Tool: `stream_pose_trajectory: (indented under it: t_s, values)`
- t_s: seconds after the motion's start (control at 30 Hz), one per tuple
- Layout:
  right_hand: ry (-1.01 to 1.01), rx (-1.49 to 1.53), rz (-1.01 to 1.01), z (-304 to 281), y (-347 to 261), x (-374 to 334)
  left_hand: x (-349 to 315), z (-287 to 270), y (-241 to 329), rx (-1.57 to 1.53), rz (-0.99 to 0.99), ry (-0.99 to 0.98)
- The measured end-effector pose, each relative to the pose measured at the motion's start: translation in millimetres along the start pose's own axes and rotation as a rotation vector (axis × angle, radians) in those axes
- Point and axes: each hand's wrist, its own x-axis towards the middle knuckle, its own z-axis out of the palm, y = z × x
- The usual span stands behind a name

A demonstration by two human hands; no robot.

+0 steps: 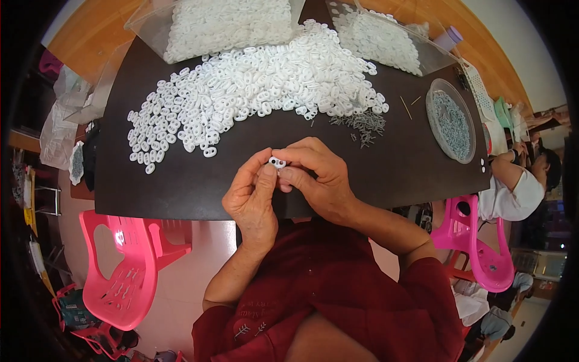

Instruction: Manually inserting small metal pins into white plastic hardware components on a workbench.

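Observation:
Close in front of my body, over the near edge of the dark table (pixel 181 187), a small white oval plastic piece with two holes (pixel 278 162) is pinched between both hands. My left hand (pixel 254 196) grips its left side with thumb and fingertips. From the right, my right hand (pixel 318 176) holds it between thumb and forefinger. Fingertips cover part of the piece, so I cannot tell whether a pin is in it. Beyond the hands spreads a large heap of similar white pieces (pixel 265 81). Small grey pins or screws (pixel 365 125) lie at the heap's right end.
Two clear bins of white pieces, one large (pixel 145 33) and one smaller (pixel 437 57), stand at the back. A round clear tub (pixel 430 114) of grey pins sits at right, near two thin sticks (pixel 406 107). Pink chairs (pixel 126 295) flank me; another person (pixel 518 190) is at right.

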Motion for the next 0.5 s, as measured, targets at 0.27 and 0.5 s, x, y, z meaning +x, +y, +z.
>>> stream_pose_trajectory:
  t_s: [0.27, 0.5]
  values:
    - [0.076, -0.303, -0.175, -4.5, -5.7, 3.8, -1.0, 10.7, 4.8, -0.01, 0.002, 0.049]
    - [0.111, -0.282, -0.207, -8.2, -5.9, 3.0, -1.4, 6.7, 2.1, 0.009, 0.008, -0.029]
